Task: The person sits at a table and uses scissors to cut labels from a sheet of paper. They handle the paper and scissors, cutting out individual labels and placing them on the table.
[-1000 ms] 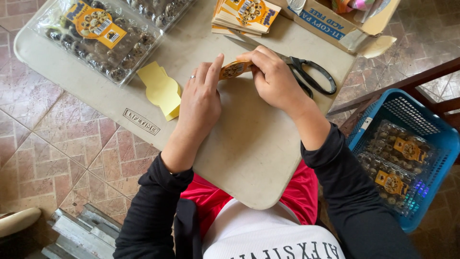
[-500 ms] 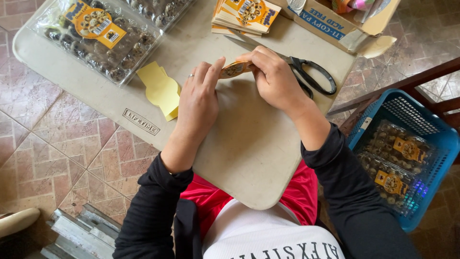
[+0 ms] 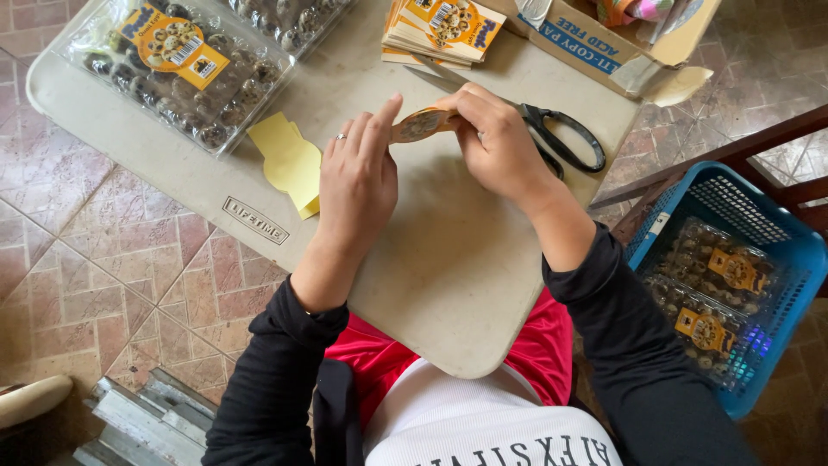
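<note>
Peeling a sticker label (image 3: 420,123) with both hands over the table (image 3: 448,259).
Left hand (image 3: 358,177) and right hand (image 3: 496,142) are pinching it; best keeping fingertips at the edge, avoiding creases.

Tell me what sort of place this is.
Probably a small home or backyard packing spot for quail eggs: a folding plastic table on a tiled floor, clear trays of speckled eggs, a stack of printed labels, and a blue basket holding packed trays.
</note>
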